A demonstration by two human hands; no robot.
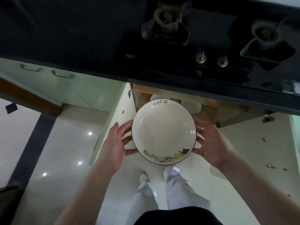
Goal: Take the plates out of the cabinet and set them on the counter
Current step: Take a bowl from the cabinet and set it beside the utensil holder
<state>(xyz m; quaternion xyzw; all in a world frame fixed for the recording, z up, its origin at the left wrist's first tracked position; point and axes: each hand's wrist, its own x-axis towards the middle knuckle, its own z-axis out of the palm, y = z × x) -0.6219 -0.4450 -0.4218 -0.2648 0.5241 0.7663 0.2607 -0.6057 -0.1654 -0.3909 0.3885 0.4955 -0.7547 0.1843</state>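
A white plate (164, 132) with a dark rim, the word "Life" at its far edge and small cartoon cats along its near edge, is held level in front of the open cabinet (141, 98) below the counter. My left hand (115, 143) grips its left rim and my right hand (209, 142) grips its right rim. Inside the cabinet, more white dishes (192, 107) show behind the plate, partly hidden by it. The dark counter (81, 38) runs across the top of the view, above the plate.
A black gas hob with two burners (165, 18) and two knobs (201, 58) sits in the counter. The open pale cabinet door (113, 120) stands at the left, another open door (293, 127) at the right. Closed green doors with handles (63, 75) lie further left. My legs stand on the glossy tiled floor (48, 151).
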